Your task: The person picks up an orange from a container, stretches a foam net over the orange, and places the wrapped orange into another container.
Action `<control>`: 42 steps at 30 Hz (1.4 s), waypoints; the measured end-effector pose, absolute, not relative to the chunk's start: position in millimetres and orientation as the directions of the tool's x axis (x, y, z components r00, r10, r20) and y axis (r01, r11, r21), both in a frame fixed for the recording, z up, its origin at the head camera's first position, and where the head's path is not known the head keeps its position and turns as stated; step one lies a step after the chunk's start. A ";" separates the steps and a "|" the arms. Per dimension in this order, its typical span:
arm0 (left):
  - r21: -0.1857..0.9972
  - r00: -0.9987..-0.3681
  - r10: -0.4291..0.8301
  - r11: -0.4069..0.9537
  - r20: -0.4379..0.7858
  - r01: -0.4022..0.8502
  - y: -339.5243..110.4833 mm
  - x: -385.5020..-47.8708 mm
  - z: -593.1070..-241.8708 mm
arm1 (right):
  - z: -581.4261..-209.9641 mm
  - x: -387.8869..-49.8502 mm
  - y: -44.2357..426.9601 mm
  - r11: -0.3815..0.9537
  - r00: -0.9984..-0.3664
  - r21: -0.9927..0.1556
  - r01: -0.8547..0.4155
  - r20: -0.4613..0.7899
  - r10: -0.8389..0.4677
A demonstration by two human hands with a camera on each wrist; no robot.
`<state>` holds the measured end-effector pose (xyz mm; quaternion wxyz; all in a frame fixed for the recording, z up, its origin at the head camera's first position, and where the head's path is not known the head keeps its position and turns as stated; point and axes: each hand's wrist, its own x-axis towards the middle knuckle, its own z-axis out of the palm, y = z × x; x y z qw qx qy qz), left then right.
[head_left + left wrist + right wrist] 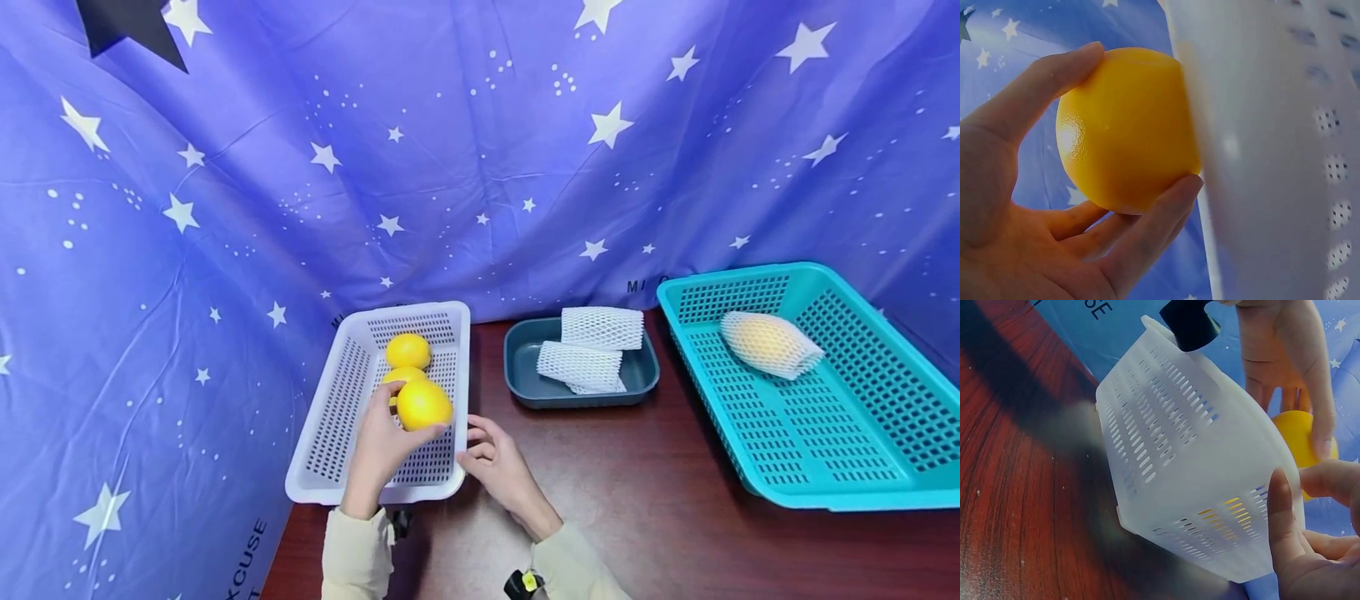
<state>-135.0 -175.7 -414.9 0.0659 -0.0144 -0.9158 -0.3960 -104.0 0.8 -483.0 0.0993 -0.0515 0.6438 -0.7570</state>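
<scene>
My left hand [384, 440] holds an orange [424, 406] between thumb and fingers, above the white basket [303, 467]. In the left wrist view the orange [1129, 131] has a glossy, pebbled, yellow-orange skin, with the thumb on one side and the fingers on the other. Two more oranges lie in the basket, the far one [408, 352] in full sight and the nearer one [405, 375] partly hidden by the hand and the held fruit. My right hand [504, 468] pinches the basket's right rim; in the right wrist view its thumb [1283, 519] presses the outer wall.
A dark blue-grey tray [517, 367] behind my right hand holds white foam net sleeves [581, 365]. Far right stands a teal basket [817, 450] containing a yellowish fruit in a foam net [768, 343]. A starry blue curtain [450, 150] hangs behind the reddish-brown table [637, 500].
</scene>
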 end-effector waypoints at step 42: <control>0.726 -0.915 0.304 0.562 0.264 0.396 -127.5 -101.7 -422.8 | -476.0 -111.7 54.3 -0.092 -0.956 -0.989 0.114 -0.085 -0.281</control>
